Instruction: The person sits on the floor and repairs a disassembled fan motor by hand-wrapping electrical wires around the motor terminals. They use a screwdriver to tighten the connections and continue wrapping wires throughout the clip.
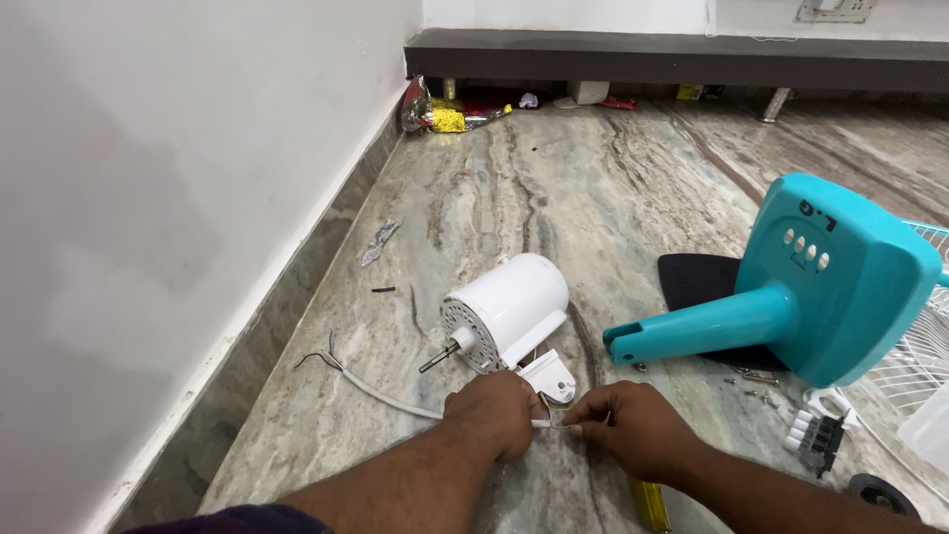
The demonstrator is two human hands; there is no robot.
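Down on the marble floor (593,178), left hand (491,407) and right hand (633,427) pinching thin wires (550,419) between them, just near of the white motor (506,309), white cable (381,391) trailing left, teal fan base (830,282) lying right.

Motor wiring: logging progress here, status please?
Left hand and right hand pinch white cable ends together. White motor lies just behind. Teal fan base right, apart.

motor housing (511,305) white | fan base (825,282) turquoise | floor (583,188) brown-veined marble
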